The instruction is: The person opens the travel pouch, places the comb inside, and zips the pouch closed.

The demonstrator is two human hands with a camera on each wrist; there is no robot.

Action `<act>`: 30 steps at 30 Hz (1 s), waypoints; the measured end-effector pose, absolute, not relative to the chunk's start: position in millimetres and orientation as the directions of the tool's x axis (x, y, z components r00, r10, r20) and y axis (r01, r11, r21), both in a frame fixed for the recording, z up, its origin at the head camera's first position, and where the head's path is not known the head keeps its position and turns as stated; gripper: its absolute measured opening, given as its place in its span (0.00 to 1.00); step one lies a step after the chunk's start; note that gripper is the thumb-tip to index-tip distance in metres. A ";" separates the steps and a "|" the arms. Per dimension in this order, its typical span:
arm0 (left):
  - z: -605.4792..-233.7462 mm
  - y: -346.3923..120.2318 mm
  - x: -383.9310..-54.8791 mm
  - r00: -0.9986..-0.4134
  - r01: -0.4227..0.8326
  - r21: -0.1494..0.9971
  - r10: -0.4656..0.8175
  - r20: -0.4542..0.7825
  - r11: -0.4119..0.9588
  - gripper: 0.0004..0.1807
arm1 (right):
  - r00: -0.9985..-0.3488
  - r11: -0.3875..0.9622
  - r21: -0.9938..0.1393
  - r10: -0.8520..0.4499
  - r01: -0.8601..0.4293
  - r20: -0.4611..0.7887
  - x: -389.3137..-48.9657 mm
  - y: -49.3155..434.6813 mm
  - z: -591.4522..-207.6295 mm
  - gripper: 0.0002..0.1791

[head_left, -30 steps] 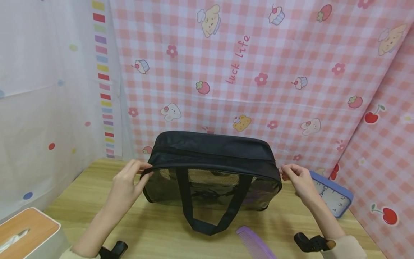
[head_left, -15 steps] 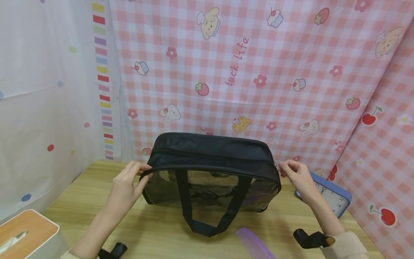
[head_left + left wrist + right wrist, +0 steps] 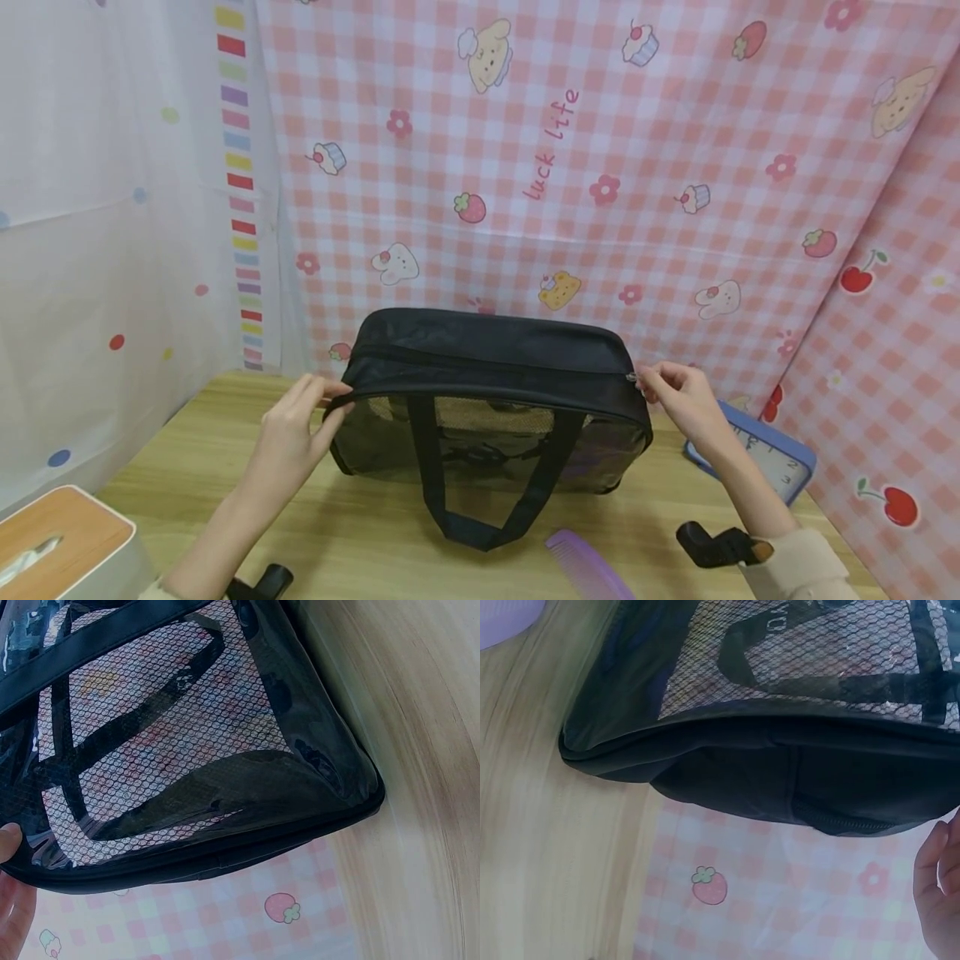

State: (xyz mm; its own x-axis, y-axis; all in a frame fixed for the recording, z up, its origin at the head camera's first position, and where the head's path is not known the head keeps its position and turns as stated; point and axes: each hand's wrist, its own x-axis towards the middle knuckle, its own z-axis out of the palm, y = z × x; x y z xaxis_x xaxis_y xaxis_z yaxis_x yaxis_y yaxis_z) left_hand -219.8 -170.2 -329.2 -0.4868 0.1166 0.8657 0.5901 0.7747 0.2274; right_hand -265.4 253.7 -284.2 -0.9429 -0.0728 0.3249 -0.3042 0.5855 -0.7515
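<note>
A black bag (image 3: pixel 495 333) with see-through sides stands upright on the wooden table, its strap handle (image 3: pixel 487 533) hanging down in front. At its top left corner, my left hand (image 3: pixel 292 421) pinches the edge between thumb and fingers. My right hand (image 3: pixel 686 404) pinches a small metallic zipper pull (image 3: pixel 632 377) at the right end of the bag's top. In the right wrist view, zipper teeth (image 3: pixel 855 823) show on the bag's end, and the right hand is only partly in frame. Mesh (image 3: pixel 165 727) shows through the clear side in the left wrist view.
A purple comb (image 3: pixel 588 567) lies in front of the bag. To the right a blue-framed clock (image 3: pixel 772 458) sits behind my right forearm. A tissue box (image 3: pixel 75 533) with a wooden top is at the front left. Patterned cloth (image 3: pixel 600 167) hangs behind.
My right hand has moved slightly left, bringing the zipper pull onto the right end of the bag's top. The left hand keeps its hold on the corner.
</note>
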 end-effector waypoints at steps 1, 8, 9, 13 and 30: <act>-329.1 -170.2 -219.9 -0.485 0.591 0.226 0.117 0.867 0.774 0.15 | -0.942 0.594 -0.744 -0.079 -0.307 0.326 -265.7 252.3 -283.1 0.21; -328.5 -169.9 -220.8 -0.478 0.599 0.222 0.122 0.870 0.769 0.15 | -0.920 0.674 -0.644 -0.145 -0.362 0.365 -269.1 248.5 -277.6 0.20; -328.6 -169.8 -220.9 -0.477 0.599 0.221 0.122 0.870 0.769 0.15 | -0.917 0.682 -0.633 -0.151 -0.367 0.369 -269.5 248.3 -277.0 0.20; -328.8 -170.1 -220.5 -0.475 0.598 0.220 0.120 0.872 0.771 0.15 | -0.913 0.702 -0.607 -0.161 -0.373 0.375 -270.0 246.1 -273.6 0.19; -328.5 -169.4 -219.5 -0.482 0.591 0.224 0.116 0.869 0.775 0.14 | -0.921 0.744 -0.562 -0.197 -0.363 0.335 -267.8 234.2 -259.4 0.18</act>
State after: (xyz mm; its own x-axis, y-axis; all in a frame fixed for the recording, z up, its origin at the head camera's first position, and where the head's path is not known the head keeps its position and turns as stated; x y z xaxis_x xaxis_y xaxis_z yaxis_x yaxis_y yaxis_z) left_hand -219.5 -169.4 -328.5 -0.4816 0.1159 0.8687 0.5906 0.7752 0.2241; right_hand -267.8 234.2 -259.4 -0.9214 -0.1966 0.3354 -0.3630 0.7436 -0.5615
